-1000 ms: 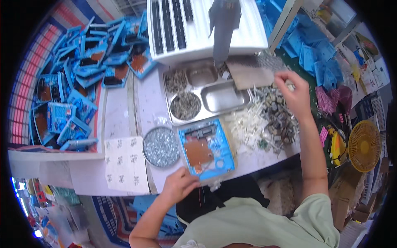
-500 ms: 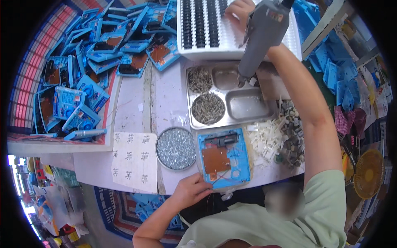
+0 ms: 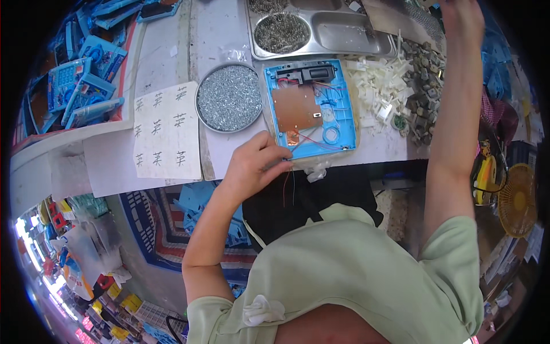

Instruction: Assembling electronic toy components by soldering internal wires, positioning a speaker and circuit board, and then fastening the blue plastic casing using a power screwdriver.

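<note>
Grip check first: our left hand has thumb and fingers together at the near left corner of the blue casing, but we can't make out if they're pinching the thin wires dangling just below or only resting on the edge. Our right hand is way out at the far right, half cut off by the frame, so no idea if it's holding anything.

Casing lies flat near the front of the table, inner side up, brown board showing. Our tip: steady that corner lightly, don't tug the loose leads, and keep fingertips off the board.

Layout's pretty tight, tbh. Round dish of small grey metal pieces just left of the casing, handwritten sheet left of that, white plastic parts on the right, metal tray on the far side. More blue casings are heaped at far left, and a yellow basket sits off to the right.
</note>
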A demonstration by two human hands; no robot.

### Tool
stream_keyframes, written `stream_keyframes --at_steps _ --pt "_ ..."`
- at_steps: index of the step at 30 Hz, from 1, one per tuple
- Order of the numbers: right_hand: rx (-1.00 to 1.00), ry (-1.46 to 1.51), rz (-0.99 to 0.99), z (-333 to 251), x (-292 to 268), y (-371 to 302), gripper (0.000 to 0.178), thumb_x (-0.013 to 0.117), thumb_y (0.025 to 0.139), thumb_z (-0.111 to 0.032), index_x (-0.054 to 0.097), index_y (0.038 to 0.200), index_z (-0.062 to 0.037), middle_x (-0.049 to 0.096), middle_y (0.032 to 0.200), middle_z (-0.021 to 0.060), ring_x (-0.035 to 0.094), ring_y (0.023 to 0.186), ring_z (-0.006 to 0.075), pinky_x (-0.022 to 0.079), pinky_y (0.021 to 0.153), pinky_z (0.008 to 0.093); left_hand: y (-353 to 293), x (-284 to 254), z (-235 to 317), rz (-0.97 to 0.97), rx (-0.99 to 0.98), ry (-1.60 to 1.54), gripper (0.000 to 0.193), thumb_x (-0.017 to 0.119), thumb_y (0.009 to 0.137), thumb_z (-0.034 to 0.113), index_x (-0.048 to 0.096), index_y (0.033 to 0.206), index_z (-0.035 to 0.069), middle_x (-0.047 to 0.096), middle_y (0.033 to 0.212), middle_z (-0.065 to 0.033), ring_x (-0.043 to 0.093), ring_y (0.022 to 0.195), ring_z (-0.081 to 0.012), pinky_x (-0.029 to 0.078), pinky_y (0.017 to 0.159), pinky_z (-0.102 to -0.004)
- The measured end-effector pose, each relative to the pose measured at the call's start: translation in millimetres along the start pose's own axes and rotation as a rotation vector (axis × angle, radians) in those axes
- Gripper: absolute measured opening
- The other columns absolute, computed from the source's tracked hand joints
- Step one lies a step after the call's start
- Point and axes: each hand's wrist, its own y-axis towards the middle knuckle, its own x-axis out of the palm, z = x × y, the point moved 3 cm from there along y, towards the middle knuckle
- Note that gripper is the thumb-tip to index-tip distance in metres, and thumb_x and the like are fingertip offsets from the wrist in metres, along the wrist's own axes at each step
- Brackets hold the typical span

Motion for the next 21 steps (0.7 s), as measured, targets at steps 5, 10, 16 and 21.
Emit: stream_keyframes --at_steps 5,10,16,21 --pt "0.204 -0.391 -0.854 -72 39 -273 0.013 0.073 0.081 -0.002 0.071 0.094 -0.0035 0.072 0.095 0.0060 0.062 0.091 0.0219 0.050 0.084 0.0359 -2 2 -1 0.011 -0.010 -0.023 0.024 0.086 0.076 0.010 0.074 0.097 0.009 0.054 0.080 -0.0075 0.059 0.071 -0.0251 0.048 0.063 -0.0360" --pt "-0.173 -0.626 -0.833 -44 56 -307 0.017 0.073 0.077 0.000 0.072 0.092 -0.0076 0.068 0.086 0.0044 0.059 0.088 0.0282 0.050 0.077 0.0380 -6 3 -2 0.035 -0.019 -0.031 0.027 0.087 0.075 0.008 0.076 0.099 0.008 0.054 0.079 -0.0049 0.054 0.068 -0.0183 0.043 0.059 -0.0311" --pt "-0.178 -0.665 -0.925 -34 54 -287 0.017 0.075 0.074 -0.001 0.071 0.089 -0.0079 0.068 0.093 0.0043 0.058 0.092 0.0291 0.050 0.079 0.0384 -4 5 -1 0.051 -0.015 -0.025 0.025 0.086 0.076 0.010 0.074 0.098 0.009 0.054 0.079 -0.0066 0.058 0.069 -0.0235 0.048 0.062 -0.0349" --pt "-0.335 -0.720 -0.997 -33 57 -292 0.018 0.077 0.073 -0.003 0.070 0.088 -0.0094 0.067 0.103 0.0028 0.057 0.100 0.0297 0.050 0.083 0.0399 -6 6 -4 0.056 -0.008 -0.031 0.025 0.086 0.076 0.010 0.074 0.099 0.009 0.054 0.079 -0.0067 0.059 0.069 -0.0233 0.048 0.061 -0.0349"
